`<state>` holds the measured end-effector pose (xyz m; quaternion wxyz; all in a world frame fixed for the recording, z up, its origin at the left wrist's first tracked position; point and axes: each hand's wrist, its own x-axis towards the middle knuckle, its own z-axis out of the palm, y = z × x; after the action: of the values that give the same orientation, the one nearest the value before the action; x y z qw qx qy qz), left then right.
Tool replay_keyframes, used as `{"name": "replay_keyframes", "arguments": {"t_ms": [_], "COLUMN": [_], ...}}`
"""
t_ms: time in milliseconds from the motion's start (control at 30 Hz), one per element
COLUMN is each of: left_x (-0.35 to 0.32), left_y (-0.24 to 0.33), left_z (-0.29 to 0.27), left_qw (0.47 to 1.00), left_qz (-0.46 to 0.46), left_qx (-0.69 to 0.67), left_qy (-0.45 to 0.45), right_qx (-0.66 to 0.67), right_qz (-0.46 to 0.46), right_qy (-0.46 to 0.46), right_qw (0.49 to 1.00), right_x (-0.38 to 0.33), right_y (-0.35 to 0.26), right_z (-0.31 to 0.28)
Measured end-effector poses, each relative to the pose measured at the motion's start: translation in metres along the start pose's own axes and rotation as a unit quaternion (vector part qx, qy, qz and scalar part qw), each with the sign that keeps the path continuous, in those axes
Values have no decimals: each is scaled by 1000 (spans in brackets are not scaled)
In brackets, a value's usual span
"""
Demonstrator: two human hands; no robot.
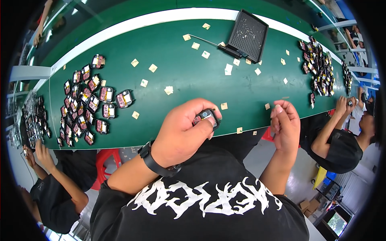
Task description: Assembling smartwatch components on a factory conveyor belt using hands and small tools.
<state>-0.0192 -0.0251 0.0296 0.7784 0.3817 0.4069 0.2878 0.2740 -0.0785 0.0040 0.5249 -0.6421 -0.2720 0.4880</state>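
Observation:
My left hand, with a black watch on its wrist, is closed round a small black device with rounded corners. The thumb presses on its face, where a pale part with a round mark shows; the fingers hide the rest. To the right, apart from the device, my right hand is raised near the table's front edge. Its thumb and fingertips come together in a pinch, and whatever they may hold is too small to make out.
Many similar black devices lie on the green table at left, with another pile at far right. Small cream paper squares are scattered about. A black tray and a screwdriver lie at the back. Co-workers sit on both sides.

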Motion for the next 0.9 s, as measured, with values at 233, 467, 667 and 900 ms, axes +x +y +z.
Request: {"name": "replay_keyframes", "arguments": {"t_ms": [233,467,667,900], "left_x": [-13,-31,-38,-45], "left_y": [14,20,24,33], "left_z": [-6,-12,-13,-6], "left_qw": [1000,991,966,992], "left_qz": [-14,83,139,40], "left_qx": [4,95,217,112], "left_qy": [-21,-37,-27,-38], "right_qx": [-580,-629,-636,-625], "right_qz": [-326,-278,-267,-300], "right_qy": [274,264,289,283], "right_qw": [695,676,664,663], "right_x": [58,82,81,83], "right_y": [0,-5,3,7], "right_z": [-109,-159,-173,-182]}}
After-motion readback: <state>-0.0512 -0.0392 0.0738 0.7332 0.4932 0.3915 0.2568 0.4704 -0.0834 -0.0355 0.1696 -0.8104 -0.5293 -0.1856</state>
